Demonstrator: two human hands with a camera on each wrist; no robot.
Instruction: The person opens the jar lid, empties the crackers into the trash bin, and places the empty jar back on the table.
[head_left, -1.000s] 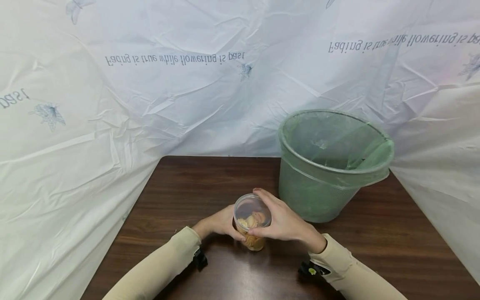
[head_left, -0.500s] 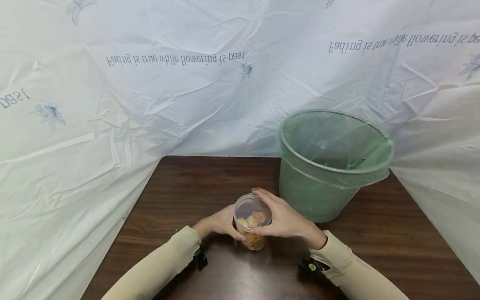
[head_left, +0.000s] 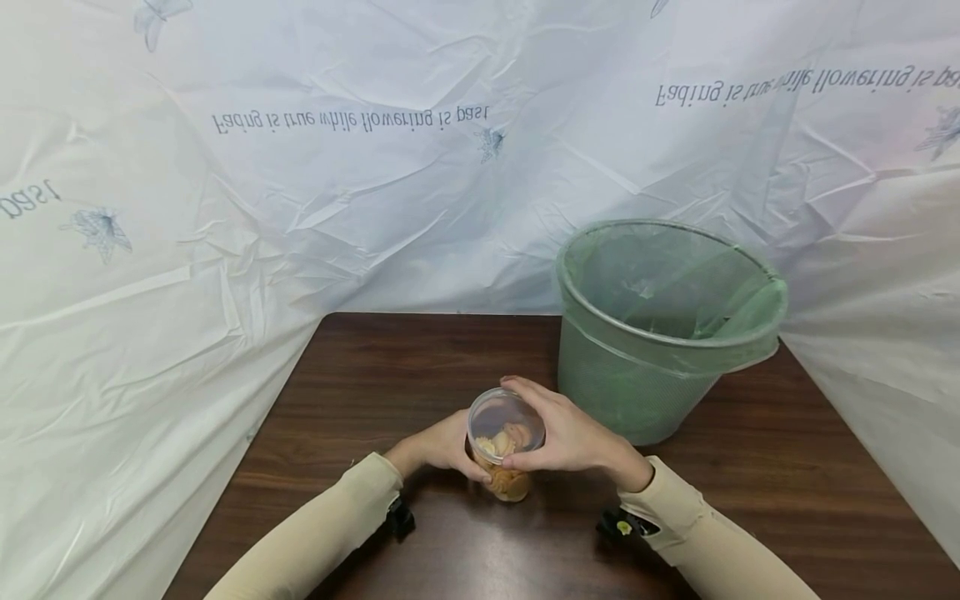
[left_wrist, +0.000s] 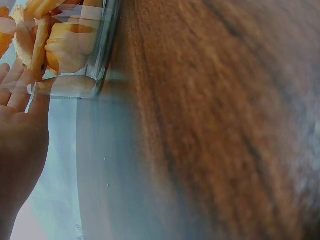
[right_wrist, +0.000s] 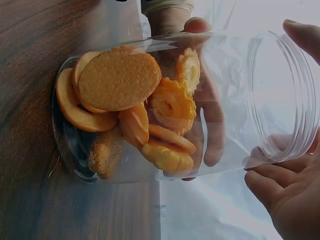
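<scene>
A clear plastic jar [head_left: 504, 450] with several round golden cookies stands on the dark wooden table [head_left: 390, 367] near its front. My left hand [head_left: 438, 446] grips the jar's body from the left; its fingers [right_wrist: 210, 115] show through the plastic in the right wrist view. My right hand [head_left: 570, 437] curls round the jar's top rim from the right. The right wrist view shows the jar [right_wrist: 150, 115] with cookies piled at its base and my right hand [right_wrist: 285, 200] at the threaded neck. Whether a lid is on, I cannot tell. In the left wrist view the jar [left_wrist: 70, 45] sits beside my left palm [left_wrist: 20, 145].
A green mesh waste bin [head_left: 660, 333] lined with a green bag stands at the back right of the table, close behind my right hand. White crinkled plastic sheeting [head_left: 225, 208] with printed text walls in the table on three sides.
My right hand has turned slightly on the jar's top and its forearm has shifted a little. The jar and my left hand stay in place.
</scene>
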